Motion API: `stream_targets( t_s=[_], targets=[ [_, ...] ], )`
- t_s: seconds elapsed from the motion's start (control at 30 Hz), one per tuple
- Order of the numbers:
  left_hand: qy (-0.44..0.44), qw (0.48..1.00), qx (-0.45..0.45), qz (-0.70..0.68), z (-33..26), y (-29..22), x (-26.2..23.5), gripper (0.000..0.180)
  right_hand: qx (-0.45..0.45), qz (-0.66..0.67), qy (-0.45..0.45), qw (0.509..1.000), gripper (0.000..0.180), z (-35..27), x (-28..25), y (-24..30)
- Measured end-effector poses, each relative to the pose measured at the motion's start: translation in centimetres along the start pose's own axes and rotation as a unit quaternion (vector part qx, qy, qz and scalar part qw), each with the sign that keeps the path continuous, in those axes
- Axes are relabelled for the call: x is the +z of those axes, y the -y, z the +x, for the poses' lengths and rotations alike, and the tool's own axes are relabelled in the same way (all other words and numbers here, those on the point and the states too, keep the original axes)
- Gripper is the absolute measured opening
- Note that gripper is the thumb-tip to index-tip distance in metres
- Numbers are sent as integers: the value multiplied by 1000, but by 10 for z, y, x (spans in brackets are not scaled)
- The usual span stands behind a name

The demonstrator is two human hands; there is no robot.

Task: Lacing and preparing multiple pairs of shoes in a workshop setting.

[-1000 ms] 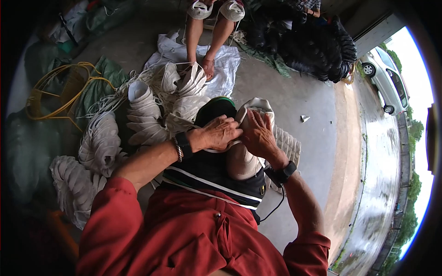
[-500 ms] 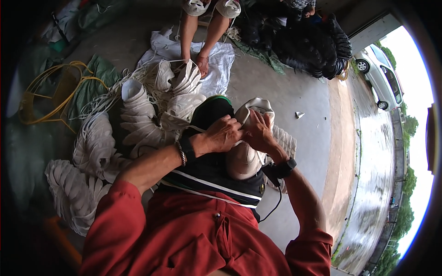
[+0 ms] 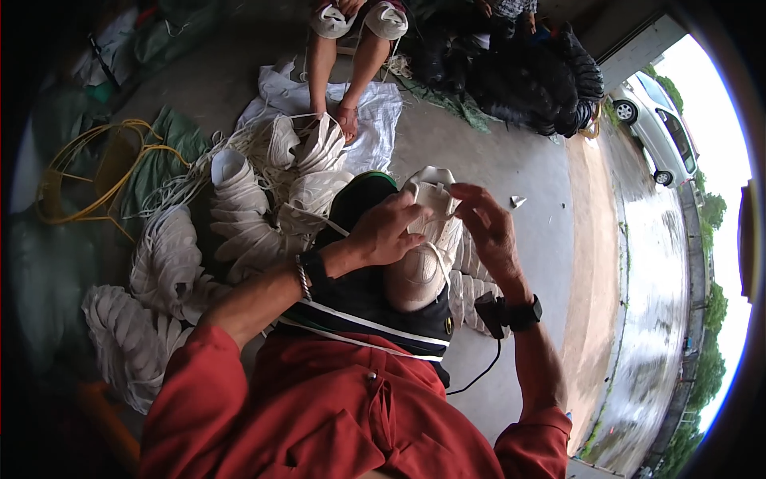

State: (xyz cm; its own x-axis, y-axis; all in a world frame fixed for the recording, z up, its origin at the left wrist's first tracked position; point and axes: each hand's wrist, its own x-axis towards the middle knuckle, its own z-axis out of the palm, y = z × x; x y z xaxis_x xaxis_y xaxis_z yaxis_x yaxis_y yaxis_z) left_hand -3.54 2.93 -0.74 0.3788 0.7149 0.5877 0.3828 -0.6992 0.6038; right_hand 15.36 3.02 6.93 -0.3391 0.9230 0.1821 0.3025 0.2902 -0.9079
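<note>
A cream shoe upper (image 3: 412, 279) with a white lace sits over my knee, toe toward me, its opening and tongue facing away. My left hand (image 3: 388, 231) is at its left side, thumb and fingers apart around the lacing area. On the other side my right hand (image 3: 488, 231) is raised, fingers bent but apart, the tips close to the collar edge. I make out nothing in either hand. Dark trousers (image 3: 363, 275) with white stripes lie beneath the upper. More stacked uppers (image 3: 471, 299) show beyond my right wrist.
Nested white uppers (image 3: 239, 211) with trailing laces are heaped at my left. Another person's legs (image 3: 363, 76) stand by a white woven sheet (image 3: 383, 108). Yellow hoops (image 3: 60, 172) lie far left, a black pile (image 3: 519, 84) at the back. Outside is a silver car (image 3: 658, 128).
Both hands have come apart from their joined position over the shoe opening. The right moved outward and the left drew back, exposing the tongue and lace. The other person's legs shifted slightly.
</note>
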Motion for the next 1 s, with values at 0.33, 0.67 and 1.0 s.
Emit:
stream_targets(
  t_s=[0.33, 0.67, 1.0],
  targets=[
    [183, 944, 27, -273, 21, -53, 6, 19, -70, -345, 72, 933, 14, -30, -10, -57],
    [163, 947, -162, -224, -6, -64, 41, 14, -25, -481, 218, 849, 17, -14, -7, -30],
    [241, 873, -375, -197, 28, -32, 44, 13, -41, -405, 253, 878, 35, -26, -19, -48]
  ],
)
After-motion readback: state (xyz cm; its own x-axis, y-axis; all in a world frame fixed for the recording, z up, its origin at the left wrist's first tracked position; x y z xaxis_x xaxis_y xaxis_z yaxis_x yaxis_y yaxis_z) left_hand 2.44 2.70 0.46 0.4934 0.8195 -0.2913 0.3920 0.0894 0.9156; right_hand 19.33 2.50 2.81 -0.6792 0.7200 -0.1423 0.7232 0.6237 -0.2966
